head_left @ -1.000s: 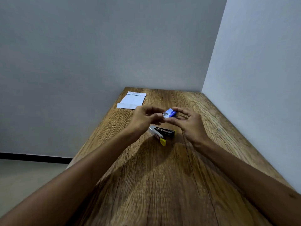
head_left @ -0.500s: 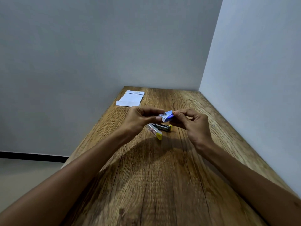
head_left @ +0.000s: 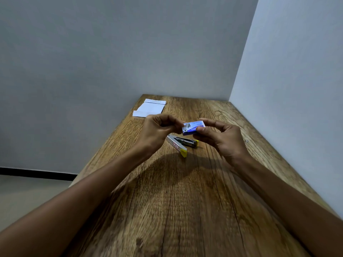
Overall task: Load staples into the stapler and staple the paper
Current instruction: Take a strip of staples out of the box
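A small blue staple box [head_left: 193, 127] is being gripped between the fingertips of the left hand [head_left: 157, 130] and the right hand [head_left: 220, 138], above the desk [head_left: 185, 201]. Staples could be spilled if the box is being tugged open too sharply or tilted. The stapler [head_left: 182, 143] is lying opened just beneath the hands, untouched; the paper [head_left: 150, 108] is lying farther back, near the wall.

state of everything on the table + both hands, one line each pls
stapler: lying on the table, hinged open, untouched
staple box: held in the air above the stapler, left end open
paper: flat at the far left corner, not stapled
left hand: fingertips at the box's open end
right hand: pinching the box
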